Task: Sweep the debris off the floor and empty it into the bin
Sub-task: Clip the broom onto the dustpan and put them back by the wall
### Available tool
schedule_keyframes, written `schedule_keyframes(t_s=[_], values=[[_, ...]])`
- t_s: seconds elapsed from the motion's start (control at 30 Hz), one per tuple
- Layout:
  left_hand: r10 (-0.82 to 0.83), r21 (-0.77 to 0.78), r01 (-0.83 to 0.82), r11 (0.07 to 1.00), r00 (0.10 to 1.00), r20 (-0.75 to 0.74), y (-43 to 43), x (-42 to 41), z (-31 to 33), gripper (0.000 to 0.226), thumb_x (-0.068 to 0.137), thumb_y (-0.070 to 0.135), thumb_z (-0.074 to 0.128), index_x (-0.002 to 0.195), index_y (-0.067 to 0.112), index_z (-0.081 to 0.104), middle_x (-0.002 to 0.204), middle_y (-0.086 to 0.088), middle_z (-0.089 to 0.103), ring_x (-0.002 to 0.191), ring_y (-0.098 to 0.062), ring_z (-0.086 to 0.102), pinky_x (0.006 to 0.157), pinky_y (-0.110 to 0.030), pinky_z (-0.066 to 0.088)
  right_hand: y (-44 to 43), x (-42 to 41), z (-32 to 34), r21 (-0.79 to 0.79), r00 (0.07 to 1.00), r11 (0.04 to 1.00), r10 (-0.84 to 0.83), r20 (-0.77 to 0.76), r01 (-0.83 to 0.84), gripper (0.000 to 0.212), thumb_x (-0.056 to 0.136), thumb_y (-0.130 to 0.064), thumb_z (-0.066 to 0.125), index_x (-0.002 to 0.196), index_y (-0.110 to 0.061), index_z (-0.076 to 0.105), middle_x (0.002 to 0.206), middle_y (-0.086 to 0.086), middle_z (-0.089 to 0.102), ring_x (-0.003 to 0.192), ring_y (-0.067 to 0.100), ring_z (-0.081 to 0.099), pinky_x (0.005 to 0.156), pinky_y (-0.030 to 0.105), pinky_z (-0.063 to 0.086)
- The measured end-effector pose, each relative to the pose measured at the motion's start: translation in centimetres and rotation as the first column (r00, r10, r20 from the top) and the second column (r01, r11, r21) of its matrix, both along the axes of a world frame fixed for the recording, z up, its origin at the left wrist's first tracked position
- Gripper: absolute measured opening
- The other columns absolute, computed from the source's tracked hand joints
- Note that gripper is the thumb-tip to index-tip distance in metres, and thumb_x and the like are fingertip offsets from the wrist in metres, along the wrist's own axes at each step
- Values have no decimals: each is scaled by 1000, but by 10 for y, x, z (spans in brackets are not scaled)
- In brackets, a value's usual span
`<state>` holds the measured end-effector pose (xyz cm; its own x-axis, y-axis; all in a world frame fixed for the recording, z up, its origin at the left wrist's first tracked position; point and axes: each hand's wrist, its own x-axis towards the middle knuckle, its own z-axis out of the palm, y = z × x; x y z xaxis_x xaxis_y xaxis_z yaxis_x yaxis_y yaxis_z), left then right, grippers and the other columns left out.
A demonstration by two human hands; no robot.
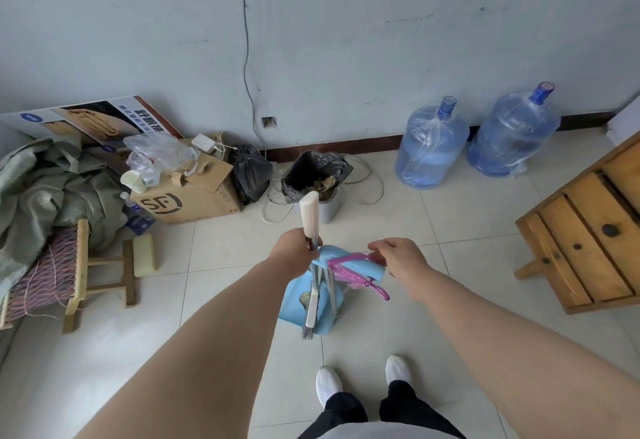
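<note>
Left hand (297, 249) clamped round cream-gripped broom (309, 213). Right hand (403, 259) pinches pink plastic loop (346, 261) on upright light-blue plastic dustpan (293, 304). Grey black-lined bin (330, 211) just beyond.

Left hand (294, 248) grips broom (309, 213). Right hand (398, 258) just right of it, holds dustpan handle (327, 252). Dustpan (294, 300) below both hands, broom head inside it. Bin (318, 175) ahead of left hand, near wall. Cardboard box (194, 196) left of bin. Water jug (431, 148) ahead-right of right hand, second jug (512, 134) right of it. Drawer chest (588, 231) far right.
</note>
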<state>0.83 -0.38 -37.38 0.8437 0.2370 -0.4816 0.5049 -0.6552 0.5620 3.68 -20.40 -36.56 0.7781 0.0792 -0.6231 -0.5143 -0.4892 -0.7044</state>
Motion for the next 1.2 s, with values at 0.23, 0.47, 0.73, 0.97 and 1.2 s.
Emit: schedule_keyframes(t_s=[0.23, 0.47, 0.73, 0.97, 1.2], values=[[-30, 68, 26, 997, 998, 54, 4, 11, 21, 24, 87, 14, 67, 110, 12, 67, 97, -4, 63, 85, -22, 58, 74, -28, 47, -31, -7, -11, -17, 949, 971, -236, -210, 238, 29, 101, -11, 39, 112, -10, 66, 87, 5, 69, 89, 21, 63, 61, 24, 38], [-179, 197, 149, 969, 973, 146, -17, 27, 55, 25, 82, 27, 70, 102, 13, 68, 97, -4, 68, 88, -23, 64, 75, -34, 56, -30, -16, 1, -70, 972, 995, -83, -220, 69, 19, 98, -12, 47, 93, -18, 64, 98, 6, 68, 86, 16, 62, 61, 22, 38], [-268, 295, 175, 939, 911, 312, -61, 48, 94, 16, 79, 31, 69, 92, 22, 66, 89, 4, 69, 84, -17, 65, 72, -32, 56, -16, 3, 27, -249, 969, 955, 203, 139, -164, 60, 93, -18, 60, 148, -19, 39, 145, 4, 50, 131, 20, 50, 102, 27, 41], [-252, 239, 163, 957, 875, 414, -109, 78, 114, 20, 74, 33, 74, 86, 20, 65, 82, 6, 69, 79, -15, 65, 72, -35, 56, -31, 32, 44, -226, 852, 972, 173, 494, -66, 68, 84, -29, 71, 144, -25, 38, 129, -4, 60, 117, 19, 59, 87, 26, 45], [-311, 215, 239, 947, 850, 425, -175, 125, 127, 21, 71, 33, 74, 87, 21, 66, 84, 6, 69, 80, -15, 65, 71, -35, 57, -84, 79, 49, -161, 829, 986, 63, 556, 32, 43, 86, -26, 72, 121, -18, 50, 96, -13, 54, 94, 13, 60, 79, 24, 43]])
